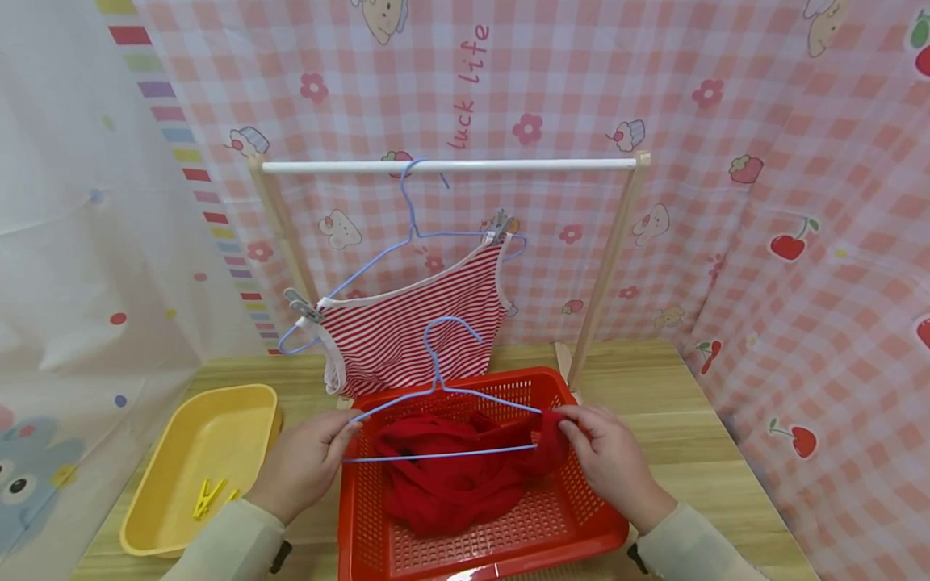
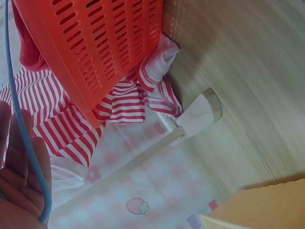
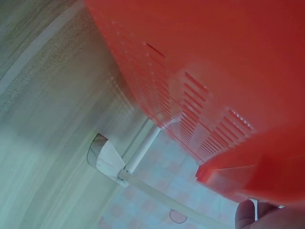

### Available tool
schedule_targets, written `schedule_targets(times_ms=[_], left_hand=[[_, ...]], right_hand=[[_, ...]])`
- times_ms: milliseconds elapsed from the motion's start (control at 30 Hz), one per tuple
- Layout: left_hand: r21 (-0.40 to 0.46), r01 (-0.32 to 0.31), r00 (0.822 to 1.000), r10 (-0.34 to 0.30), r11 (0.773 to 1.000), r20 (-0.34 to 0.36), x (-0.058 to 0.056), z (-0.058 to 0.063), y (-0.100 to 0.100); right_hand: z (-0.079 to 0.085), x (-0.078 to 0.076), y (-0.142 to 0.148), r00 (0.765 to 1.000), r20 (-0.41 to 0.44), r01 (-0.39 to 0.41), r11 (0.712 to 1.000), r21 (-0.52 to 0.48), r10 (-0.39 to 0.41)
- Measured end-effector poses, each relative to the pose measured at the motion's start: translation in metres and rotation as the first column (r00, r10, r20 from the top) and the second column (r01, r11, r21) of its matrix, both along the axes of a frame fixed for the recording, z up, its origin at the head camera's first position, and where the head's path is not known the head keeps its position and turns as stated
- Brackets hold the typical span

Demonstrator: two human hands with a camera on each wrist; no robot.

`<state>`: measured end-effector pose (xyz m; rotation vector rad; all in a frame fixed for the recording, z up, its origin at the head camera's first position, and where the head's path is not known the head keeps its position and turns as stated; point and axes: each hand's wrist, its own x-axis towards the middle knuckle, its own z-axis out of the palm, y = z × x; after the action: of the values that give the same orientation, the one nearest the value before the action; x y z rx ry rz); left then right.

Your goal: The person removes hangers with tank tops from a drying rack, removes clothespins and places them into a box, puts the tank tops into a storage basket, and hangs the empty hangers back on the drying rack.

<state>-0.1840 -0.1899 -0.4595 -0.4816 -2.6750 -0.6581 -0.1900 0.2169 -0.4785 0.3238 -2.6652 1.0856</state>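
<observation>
A blue wire hanger (image 1: 439,373) is held level over the red basket (image 1: 349,516), its hook pointing away from me. My left hand (image 1: 308,460) pinches the hanger's left end between thumb and fingers; in the left wrist view the blue wire (image 2: 27,138) runs across the palm. At the opposite end, my right hand (image 1: 613,464) pinches part of a red garment (image 1: 450,492) that covers the hanger's right corner. Most of that garment lies bunched in the basket, under the hanger's bottom bar. Its exact kind is hidden by the folds.
Behind the basket, a red-and-white striped top (image 1: 421,323) hangs tilted from another blue hanger (image 1: 370,265) on a white rod (image 1: 523,165), with grey clothespins (image 1: 301,307) at its shoulders. To the left, a yellow tray (image 1: 218,428) holds yellow clothespins (image 1: 207,499).
</observation>
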Motion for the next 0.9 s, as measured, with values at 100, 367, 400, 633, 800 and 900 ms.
schedule_targets(times_ms=[100,367,400,633,800,900], left_hand=[[0.003,-0.006,1.000,0.006,1.000,0.011,0.000,0.001,-0.001],[-0.011,-0.038,0.999,0.038,0.999,0.025,0.000,0.004,-0.007],[-0.013,-0.041,0.999,0.041,0.999,0.024,0.000,0.005,-0.008],[-0.032,-0.043,0.999,0.043,0.999,-0.005,-0.001,0.004,-0.013],[-0.028,-0.047,0.999,0.046,0.999,-0.009,-0.002,0.003,-0.016],[-0.026,-0.053,0.999,0.053,0.998,-0.004,-0.002,0.003,-0.018]], right_hand=[[-0.001,0.000,0.001,1.000,0.008,0.003,1.000,-0.002,-0.003],[-0.004,0.000,0.002,1.000,-0.002,0.010,1.000,0.009,-0.010],[-0.004,0.000,0.002,1.000,-0.006,0.011,1.000,0.014,-0.011],[-0.006,0.000,0.003,1.000,0.002,0.021,0.999,0.035,-0.021],[-0.006,0.000,0.004,1.000,0.012,0.028,0.999,0.044,-0.029],[-0.006,0.000,0.005,0.999,0.008,0.032,0.998,0.046,-0.033]])
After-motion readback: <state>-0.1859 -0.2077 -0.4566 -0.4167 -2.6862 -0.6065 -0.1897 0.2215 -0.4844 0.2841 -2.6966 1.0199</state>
